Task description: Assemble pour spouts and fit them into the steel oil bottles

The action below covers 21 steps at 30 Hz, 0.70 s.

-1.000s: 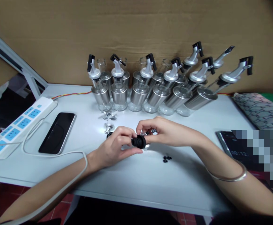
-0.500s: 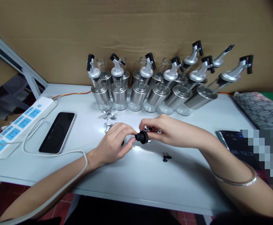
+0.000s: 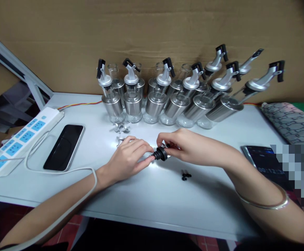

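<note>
Black ribbed rubber stopper [image 3: 159, 154] between both hands, axis roughly nine-to-three. Left hand [image 3: 128, 158], thumb and fingertips nearly together, seems to pinch its nine-o'clock narrow tip; right hand [image 3: 179, 144], equally near, curls closed around its three-o'clock wide end.

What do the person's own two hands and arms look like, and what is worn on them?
The left hand and right hand are bare, without gloves. Both forearms are uncovered. A slim, silvery bangle circles the right forearm. A pale cable runs over the left forearm.
</note>
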Available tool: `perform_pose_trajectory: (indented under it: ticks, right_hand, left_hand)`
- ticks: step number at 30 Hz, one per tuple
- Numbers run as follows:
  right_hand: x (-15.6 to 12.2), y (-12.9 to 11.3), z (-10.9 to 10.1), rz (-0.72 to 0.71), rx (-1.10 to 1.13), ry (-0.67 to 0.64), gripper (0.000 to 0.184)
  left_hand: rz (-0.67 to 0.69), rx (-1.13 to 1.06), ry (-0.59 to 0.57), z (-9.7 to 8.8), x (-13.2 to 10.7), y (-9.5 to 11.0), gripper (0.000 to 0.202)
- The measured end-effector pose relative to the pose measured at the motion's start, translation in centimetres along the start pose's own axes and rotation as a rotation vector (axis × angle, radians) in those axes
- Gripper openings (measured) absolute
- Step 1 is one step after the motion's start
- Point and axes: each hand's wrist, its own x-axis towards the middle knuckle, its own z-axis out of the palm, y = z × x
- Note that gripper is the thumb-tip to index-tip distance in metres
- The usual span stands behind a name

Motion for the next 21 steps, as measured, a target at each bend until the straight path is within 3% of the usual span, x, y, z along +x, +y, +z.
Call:
perform_pose_trajectory:
  ticks: [16,21]
  right_hand:
    - [0.0,0.0,0.2,0.001,0.008,0.015,0.006]
    - [-1.1,0.8,-1.3,-0.002,0.150,0.146,0.014]
  left_hand:
    - [0.063,0.040,0.029,0.0,0.0,0.4,0.017]
    - [0.070,-0.001,0.135,0.0,-0.1,0.3,0.011]
